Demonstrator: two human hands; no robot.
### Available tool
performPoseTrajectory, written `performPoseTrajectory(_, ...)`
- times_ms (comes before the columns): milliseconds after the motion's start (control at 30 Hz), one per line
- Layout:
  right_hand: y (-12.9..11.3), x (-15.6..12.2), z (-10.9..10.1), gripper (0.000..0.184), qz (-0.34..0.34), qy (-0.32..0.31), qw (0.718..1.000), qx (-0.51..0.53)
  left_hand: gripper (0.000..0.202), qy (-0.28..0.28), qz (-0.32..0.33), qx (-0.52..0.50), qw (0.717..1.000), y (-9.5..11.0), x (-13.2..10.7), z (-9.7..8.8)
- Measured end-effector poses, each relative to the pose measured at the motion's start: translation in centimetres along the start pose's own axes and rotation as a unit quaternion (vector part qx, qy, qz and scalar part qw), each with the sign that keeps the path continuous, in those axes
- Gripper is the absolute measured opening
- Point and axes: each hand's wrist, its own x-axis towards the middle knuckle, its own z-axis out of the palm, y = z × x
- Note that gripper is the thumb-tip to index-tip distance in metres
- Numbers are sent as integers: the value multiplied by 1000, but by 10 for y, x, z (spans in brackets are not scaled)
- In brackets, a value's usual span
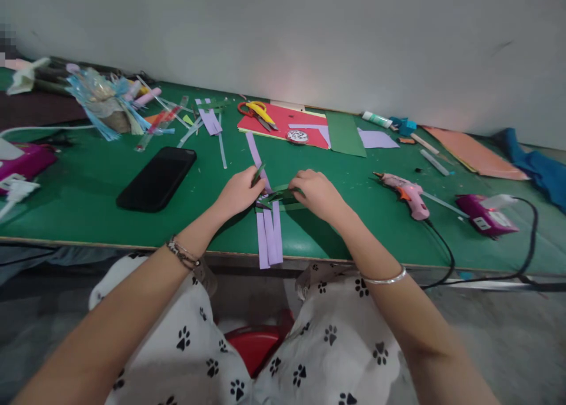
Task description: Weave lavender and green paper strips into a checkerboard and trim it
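Purple paper strips [269, 237] lie upright in front of me, their near ends hanging over the table edge. Green paper strips [279, 195] cross them, and the two colours look interlaced at the crossing. My left hand [241, 193] is closed with thumb and fingers pinching the strips at the crossing's left side. On the right, my right hand [321, 194] pinches the green strips, its fingertips curled around them. Part of the crossing is hidden by my fingers.
A black phone [157, 179] lies left of my hands. To the right are a pink glue gun [409, 197] and a purple power socket [486, 215] with cords. Behind sit scissors [260, 115] on red paper [278, 131]. A blue-fringed craft piece [106, 101] stands far left.
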Motion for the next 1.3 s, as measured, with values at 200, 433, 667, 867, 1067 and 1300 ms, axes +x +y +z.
performPoseTrajectory(200,-8,8,-6,19,-21,125,991,-50,17,-3,1,19,1000,1,0,1)
performPoseTrajectory(433,-15,23,-2,19,-73,178,978,-77,21,-53,1,-120,991,2,-3,1)
performPoseTrajectory(667,-20,28,-6,20,-114,191,972,-74,17,-32,-10,-78,996,0,-1,3)
performPoseTrajectory(867,0,9,-9,17,9,158,987,33,15,-48,12,-117,992,-2,0,2)
performPoseTrajectory(1067,25,-17,6,18,25,25,993,116,21,-35,5,-89,995,-5,0,2)
performPoseTrajectory(1300,20,-12,13,17,42,24,996,70,22,-47,-31,-82,995,1,1,3)
